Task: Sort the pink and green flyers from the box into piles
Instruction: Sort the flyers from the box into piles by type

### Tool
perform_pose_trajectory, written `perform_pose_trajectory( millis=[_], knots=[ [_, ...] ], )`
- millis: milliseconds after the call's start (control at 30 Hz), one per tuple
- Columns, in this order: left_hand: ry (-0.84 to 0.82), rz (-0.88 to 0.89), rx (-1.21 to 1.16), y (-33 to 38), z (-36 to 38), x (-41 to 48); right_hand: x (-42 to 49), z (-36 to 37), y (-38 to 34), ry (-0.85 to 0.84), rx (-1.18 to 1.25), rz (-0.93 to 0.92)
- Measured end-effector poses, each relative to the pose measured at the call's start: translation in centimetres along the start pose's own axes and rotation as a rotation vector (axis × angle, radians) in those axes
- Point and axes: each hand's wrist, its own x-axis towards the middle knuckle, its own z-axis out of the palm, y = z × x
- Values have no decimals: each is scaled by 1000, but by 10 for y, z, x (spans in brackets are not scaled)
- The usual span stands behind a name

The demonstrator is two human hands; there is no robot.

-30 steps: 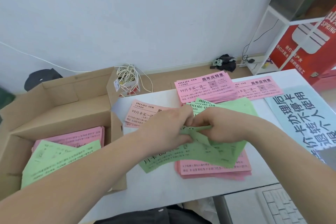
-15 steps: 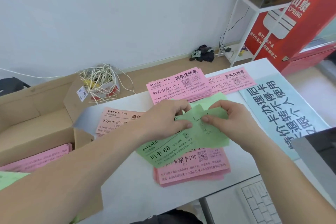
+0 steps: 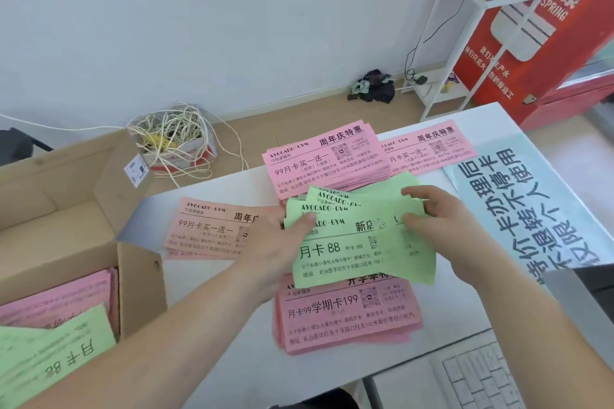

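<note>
Table (image 3: 206,325): box (image 3: 139,279) at its left, loose flyers (image 3: 56,325) inside. Back stack (image 3: 325,156) at far centre, with the back-right stack (image 3: 432,149) just beside it. Left stack (image 3: 206,229) near the box. Front stack (image 3: 349,319) at near centre. Fanned flyers (image 3: 335,252) lie between the left hand (image 3: 275,252) and right hand (image 3: 442,226), over the front stack. Poster (image 3: 531,202) at right.

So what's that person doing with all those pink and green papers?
A person is sorting flyers. The left hand and right hand hold a fanned bunch of green flyers above a pink pile on the table. Other pink piles lie farther back. The box holds more pink and green flyers.
</note>
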Motion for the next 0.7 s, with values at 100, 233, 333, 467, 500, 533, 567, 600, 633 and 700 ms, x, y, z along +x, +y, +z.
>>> perform_pose_trajectory(
  millis=[100, 233, 333, 467, 500, 533, 567, 600, 633, 700],
  knots=[
    [15, 3, 63, -1, 10, 6, 14, 4, -8, 133, -254, -86],
    [18, 23, 177, 5, 3, 5, 28, 5, -12, 294, -461, -224],
    [55, 81, 228, 4, -18, -8, 13, 19, -11, 349, -577, -303],
    [-12, 162, 173, 8, -52, -40, -38, 87, -30, 192, -685, -483],
    [-23, 183, 152, 10, -62, -50, -51, 108, -36, 103, -676, -519],
    [-25, 197, 127, 12, -75, -59, -62, 129, -41, 20, -664, -555],
    [-21, 205, 104, 13, -90, -70, -73, 149, -47, -52, -650, -592],
    [-6, 215, 85, 12, -108, -81, -83, 167, -53, -117, -630, -625],
    [16, 226, 73, 10, -129, -92, -93, 184, -59, -178, -601, -648],
    [94, 235, 64, 3, -177, -113, -112, 217, -68, -277, -530, -665]
  ],
)
